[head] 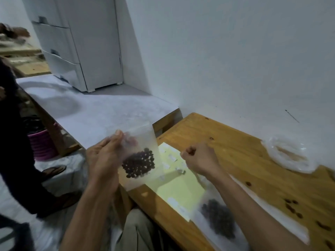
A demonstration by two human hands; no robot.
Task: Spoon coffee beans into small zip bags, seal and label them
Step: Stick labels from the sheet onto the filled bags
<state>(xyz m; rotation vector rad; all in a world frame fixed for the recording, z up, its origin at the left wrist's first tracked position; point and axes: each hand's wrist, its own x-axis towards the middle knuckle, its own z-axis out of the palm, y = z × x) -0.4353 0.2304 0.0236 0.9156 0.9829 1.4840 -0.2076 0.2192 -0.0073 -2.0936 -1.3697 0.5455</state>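
Note:
My left hand (pixel 107 158) holds a clear zip bag (pixel 143 142) upright by its left side, above the table's left edge. Dark coffee beans (pixel 138 165) sit in the bag's lower part. To the right of the bag, my right hand (pixel 197 158) is curled into a fist over a pale yellow label sheet (pixel 179 189); whether it pinches anything is too blurred to tell. Small white labels dot that sheet. A second bag with beans (pixel 220 220) lies flat on the table under my right forearm.
The wooden table (pixel 226 142) stands against a white wall. A crumpled clear plastic bag (pixel 290 154) lies at its right. Loose beans (pixel 291 207) are scattered near the right edge. Another person stands at the left, by a pink basket (pixel 42 144). White drawers (pixel 72 51) stand behind.

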